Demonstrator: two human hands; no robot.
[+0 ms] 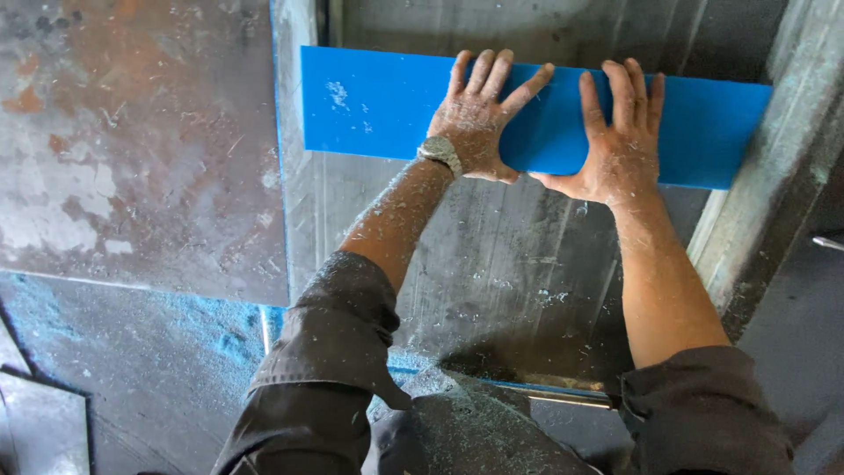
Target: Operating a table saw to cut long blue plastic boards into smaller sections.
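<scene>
A long blue plastic strip (pixel 369 101) lies across a grey metal machine bed (pixel 492 255). My left hand (pixel 479 119) rests flat on the strip near its middle, fingers spread, a wristwatch (pixel 440 151) on the wrist. My right hand (pixel 620 136) presses flat on the strip just to the right of it, fingers together and pointing away from me. Both forearms are dusted with pale shavings. Neither hand grips anything.
A rusty, stained metal plate (pixel 141 141) lies to the left. A metal guide rail (pixel 774 176) runs diagonally on the right. Blue dust and shavings (pixel 211 334) cover the surface at the lower left. My dark work sleeves (pixel 334 352) fill the foreground.
</scene>
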